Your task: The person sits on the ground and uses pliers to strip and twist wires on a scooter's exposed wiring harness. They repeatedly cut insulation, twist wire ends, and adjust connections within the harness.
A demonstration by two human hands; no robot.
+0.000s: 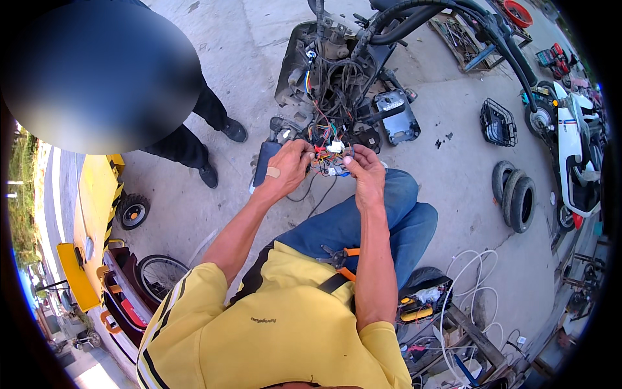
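While both hands work at the front of a stripped scooter frame (pixel 337 58), the left hand (pixel 288 167) and right hand (pixel 364 174) each pinch part of a coloured wire bundle with white connectors (pixel 329 155), held between them just below the frame. Risk, as judged: thin leads tugged taut could pull from a connector. Adjacent: pliers (pixel 343 258) on lap, stacked tyres (pixel 515 194), wire basket (pixel 497 123).

Both hands (pixel 327 170) raised together, fingers pinched.
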